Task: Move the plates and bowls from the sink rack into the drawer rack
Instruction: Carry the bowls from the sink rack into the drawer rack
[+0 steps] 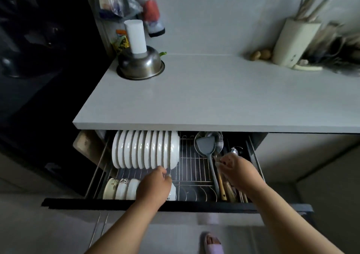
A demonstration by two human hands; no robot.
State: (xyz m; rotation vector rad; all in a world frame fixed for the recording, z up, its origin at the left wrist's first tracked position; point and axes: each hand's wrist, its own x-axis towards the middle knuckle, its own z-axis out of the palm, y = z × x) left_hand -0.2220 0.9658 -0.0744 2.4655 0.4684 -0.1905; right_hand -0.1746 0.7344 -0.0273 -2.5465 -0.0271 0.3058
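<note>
Your left hand (153, 185) curled round a white bowl (172, 192) at the drawer rack's (194, 168) front edge while your right hand (236, 169) hovered loosely curled, and a hasty release could have knocked neighbouring bowls (121, 188).

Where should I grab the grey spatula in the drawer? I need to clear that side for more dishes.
Grip the grey spatula by its long handle, near the middle, coming from above at the drawer's front. The handle runs toward you and lies exposed, while the blade rests against the wire strainer under the counter edge, so the blade end looks harder to reach.
</note>
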